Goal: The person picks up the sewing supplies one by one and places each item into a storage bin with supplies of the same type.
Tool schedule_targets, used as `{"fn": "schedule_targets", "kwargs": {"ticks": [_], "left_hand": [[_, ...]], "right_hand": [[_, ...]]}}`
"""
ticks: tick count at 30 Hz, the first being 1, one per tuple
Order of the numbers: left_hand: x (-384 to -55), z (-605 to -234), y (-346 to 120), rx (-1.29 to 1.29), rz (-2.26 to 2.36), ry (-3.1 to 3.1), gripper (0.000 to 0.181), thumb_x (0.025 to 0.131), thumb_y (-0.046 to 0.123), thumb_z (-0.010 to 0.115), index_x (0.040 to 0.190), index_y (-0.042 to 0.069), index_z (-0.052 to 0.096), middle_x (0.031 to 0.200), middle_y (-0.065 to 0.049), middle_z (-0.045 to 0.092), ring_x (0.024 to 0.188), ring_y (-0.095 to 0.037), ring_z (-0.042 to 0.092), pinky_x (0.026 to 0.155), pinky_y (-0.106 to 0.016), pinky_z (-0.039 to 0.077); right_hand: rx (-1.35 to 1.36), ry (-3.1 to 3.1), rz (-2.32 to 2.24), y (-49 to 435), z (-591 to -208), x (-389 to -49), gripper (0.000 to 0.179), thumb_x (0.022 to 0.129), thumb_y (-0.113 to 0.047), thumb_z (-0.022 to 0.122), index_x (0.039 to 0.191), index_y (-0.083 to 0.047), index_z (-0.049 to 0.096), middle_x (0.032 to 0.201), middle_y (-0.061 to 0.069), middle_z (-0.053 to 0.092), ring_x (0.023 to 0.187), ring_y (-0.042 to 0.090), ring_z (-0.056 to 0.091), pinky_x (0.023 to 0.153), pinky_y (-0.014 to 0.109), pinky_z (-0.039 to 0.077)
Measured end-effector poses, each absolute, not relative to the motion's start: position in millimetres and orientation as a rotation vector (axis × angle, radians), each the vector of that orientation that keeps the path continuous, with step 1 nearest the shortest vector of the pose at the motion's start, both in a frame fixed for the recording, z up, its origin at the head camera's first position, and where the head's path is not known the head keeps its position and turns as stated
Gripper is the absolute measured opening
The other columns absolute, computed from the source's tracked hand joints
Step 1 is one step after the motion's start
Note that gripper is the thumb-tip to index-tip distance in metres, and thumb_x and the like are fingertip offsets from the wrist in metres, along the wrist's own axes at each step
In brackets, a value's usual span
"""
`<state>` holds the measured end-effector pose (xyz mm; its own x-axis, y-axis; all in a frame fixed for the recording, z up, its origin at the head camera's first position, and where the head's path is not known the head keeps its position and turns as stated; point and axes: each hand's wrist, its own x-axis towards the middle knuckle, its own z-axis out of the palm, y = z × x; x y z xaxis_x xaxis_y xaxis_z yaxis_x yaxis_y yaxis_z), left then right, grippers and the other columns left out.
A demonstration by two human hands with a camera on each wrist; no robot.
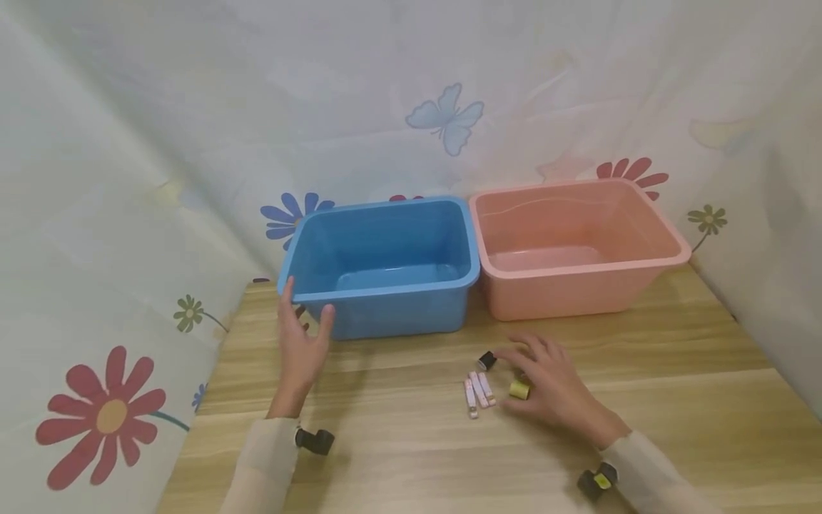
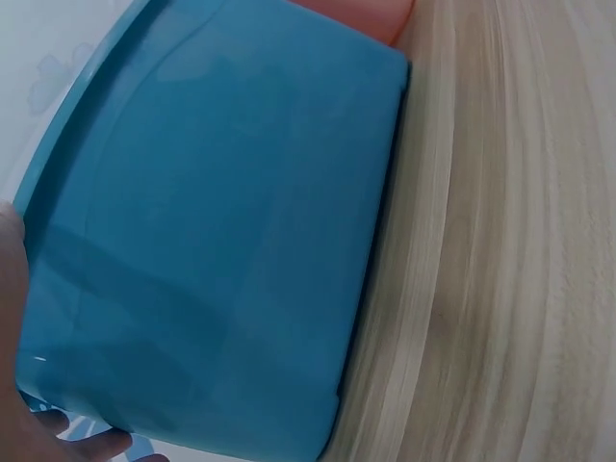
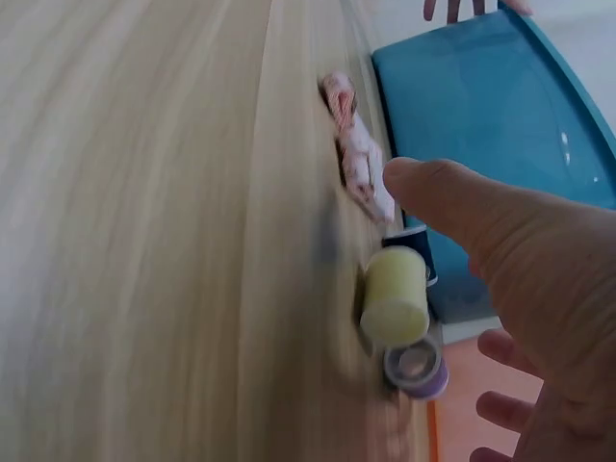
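Observation:
My left hand (image 1: 302, 353) is at the near left corner of a blue bin (image 1: 385, 314), thumb and fingers spread around the corner. In the left wrist view, its fingertips (image 2: 104, 445) lie by the bin's side. My right hand (image 1: 555, 385) hovers with parted fingers over small thread spools. The yellow spool (image 1: 519, 390) lies between thumb and fingers, apparently ungripped; a black spool (image 1: 486, 360) is by the fingertips. The right wrist view also shows a purple spool (image 3: 420, 370) beside the yellow one. Several slim pink-and-white wrapped candies (image 1: 479, 389) lie left of the spools.
A pink bin (image 1: 565, 293) stands against the blue bin's right side. Both bins are at the back of the wood-grain table (image 1: 411, 442). Behind them hangs a white curtain (image 1: 359, 93) with flowers and a butterfly.

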<state>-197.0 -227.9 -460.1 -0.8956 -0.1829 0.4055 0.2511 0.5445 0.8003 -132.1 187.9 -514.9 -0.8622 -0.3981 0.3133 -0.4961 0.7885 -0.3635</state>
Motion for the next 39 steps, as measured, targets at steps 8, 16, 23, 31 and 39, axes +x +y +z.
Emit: {"fn": "schedule_targets", "kwargs": {"ticks": [8, 16, 23, 31, 39], "left_hand": [[-200.8, -453.5, -232.6, 0.019, -1.411, -2.340, 0.077, 0.095, 0.046, 0.059, 0.155, 0.036, 0.012, 0.159, -0.007, 0.022, 0.131, -0.041, 0.041, 0.099, -0.064, 0.038], [-202.9, -447.9, -237.1, 0.064, -1.470, -2.359, 0.083, 0.093, 0.053, 0.058, 0.155, 0.035, 0.007, 0.159, -0.002, 0.023, 0.134, -0.038, 0.040, 0.100, -0.062, 0.039], [-208.3, -441.3, -239.7, 0.111, -1.529, -2.361, 0.081, 0.093, 0.055, 0.055, 0.154, 0.038, 0.005, 0.159, -0.002, 0.022, 0.138, -0.032, 0.035, 0.106, -0.056, 0.036], [-209.0, -440.8, -240.9, 0.121, -1.570, -2.353, 0.083, 0.091, 0.057, 0.058, 0.153, 0.039, 0.007, 0.158, 0.001, 0.025, 0.138, -0.030, 0.035, 0.106, -0.058, 0.035], [-211.6, -445.9, -241.9, 0.131, -1.552, -2.341, 0.080, 0.090, 0.059, 0.058, 0.151, 0.045, 0.008, 0.157, 0.003, 0.026, 0.137, -0.029, 0.036, 0.104, -0.057, 0.037]], "right_hand": [[0.657, -2.798, 0.662, 198.1, -519.5, -133.2, 0.082, 0.065, -0.051, 0.086, 0.137, -0.027, 0.054, 0.141, 0.008, 0.047, 0.125, 0.034, 0.039, 0.098, 0.062, 0.032], [0.660, -2.797, 0.672, 201.5, -518.3, -130.7, 0.081, 0.067, -0.051, 0.085, 0.138, -0.026, 0.054, 0.135, 0.007, 0.051, 0.117, 0.029, 0.043, 0.094, 0.058, 0.035], [0.723, -2.797, 0.678, 194.8, -514.4, -132.8, 0.079, 0.068, -0.051, 0.084, 0.137, -0.026, 0.055, 0.135, 0.007, 0.051, 0.117, 0.028, 0.043, 0.093, 0.056, 0.037], [0.833, -2.774, 0.692, 184.4, -512.4, -137.4, 0.068, 0.068, -0.049, 0.084, 0.130, -0.032, 0.060, 0.150, 0.009, 0.038, 0.128, 0.035, 0.037, 0.093, 0.064, 0.036], [0.903, -2.787, 0.671, 175.2, -514.7, -140.3, 0.062, 0.070, -0.050, 0.083, 0.126, -0.032, 0.064, 0.154, 0.012, 0.033, 0.134, 0.047, 0.031, 0.102, 0.070, 0.025]]}}
